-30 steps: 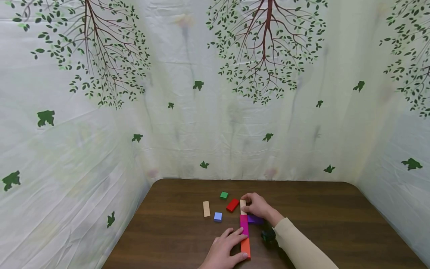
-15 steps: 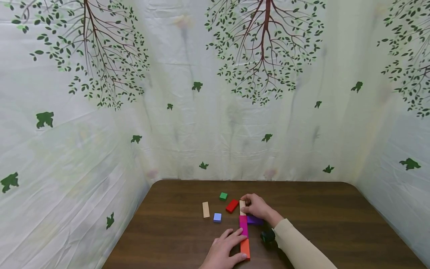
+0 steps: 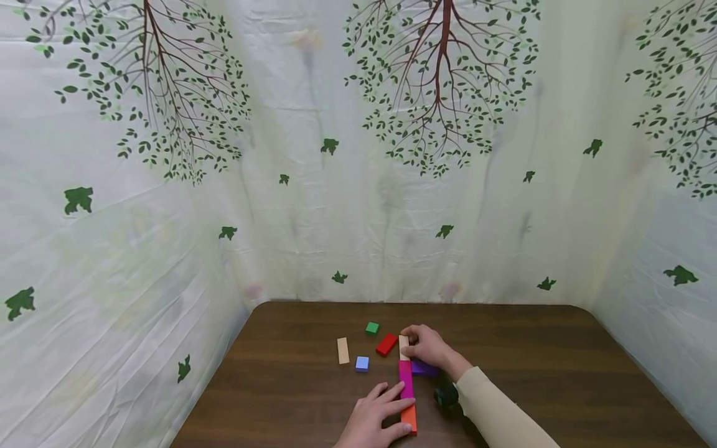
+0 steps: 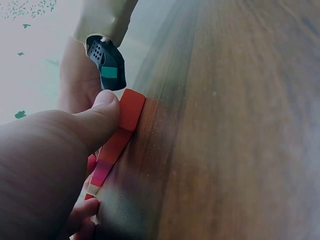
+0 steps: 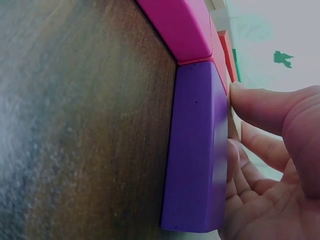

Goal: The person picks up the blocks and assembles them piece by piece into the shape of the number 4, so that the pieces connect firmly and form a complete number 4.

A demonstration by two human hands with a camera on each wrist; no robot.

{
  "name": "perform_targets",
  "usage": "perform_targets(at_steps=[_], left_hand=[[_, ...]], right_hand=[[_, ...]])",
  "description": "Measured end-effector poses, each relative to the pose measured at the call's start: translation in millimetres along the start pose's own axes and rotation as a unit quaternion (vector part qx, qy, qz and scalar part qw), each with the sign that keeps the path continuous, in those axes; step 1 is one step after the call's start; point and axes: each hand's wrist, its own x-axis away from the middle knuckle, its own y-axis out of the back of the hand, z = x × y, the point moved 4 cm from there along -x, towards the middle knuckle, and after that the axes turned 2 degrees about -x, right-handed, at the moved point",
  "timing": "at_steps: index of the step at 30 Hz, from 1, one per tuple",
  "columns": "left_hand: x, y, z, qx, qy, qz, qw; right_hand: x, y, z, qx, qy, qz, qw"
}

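Note:
My right hand pinches a pale wooden block at the far end of a row, thumb on its near part and index finger at its far end. Below it in the row lie a magenta block and an orange block. A purple block sticks out to the right from the magenta block's far end, under my right hand. My left hand rests with fingers spread along the row's left side. Its fingertips touch the magenta and orange blocks, and its thumb lies against the orange block's near end.
Left of the row lie a red block, a green block, a light blue block and another pale wooden block. The brown table meets a leaf-patterned cloth behind. A dark wrist camera hangs under my right sleeve.
The hands and blocks hold nearly the same places. The head view has shifted very slightly, and the left fingers have moved only a little.

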Motion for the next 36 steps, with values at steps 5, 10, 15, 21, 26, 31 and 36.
perform_targets(at_steps=[5, 10, 15, 21, 26, 31, 36], left_hand=[[0.1, -1.2, 0.4, 0.000, -0.004, 0.001, 1.0000], [-0.3, -1.5, 0.1, 0.007, -0.002, 0.003, 1.0000], [-0.1, -0.7, -0.2, 0.002, 0.000, 0.004, 1.0000], [0.4, 0.0, -0.6, -0.007, -0.008, 0.002, 0.9999], [1.3, 0.4, -0.7, 0.019, 0.000, -0.004, 0.9998], [1.0, -0.2, -0.1, 0.025, 0.001, -0.008, 0.9997], [1.0, 0.8, 0.8, 0.028, 0.006, -0.006, 0.9996]], right_hand=[[1.1, -0.6, 1.9, -0.002, -0.001, -0.007, 1.0000], [1.1, -0.9, 3.0, 0.000, -0.002, -0.011, 0.9999], [0.0, -1.5, 3.2, 0.001, -0.001, -0.012, 0.9999], [0.9, -0.2, 3.8, -0.006, -0.003, -0.018, 0.9998], [4.5, 4.4, 5.2, -0.031, -0.019, -0.014, 0.9992], [8.7, 13.0, 9.4, -0.021, -0.017, -0.027, 0.9993], [14.6, 20.8, 16.3, 0.008, 0.000, -0.048, 0.9988]])
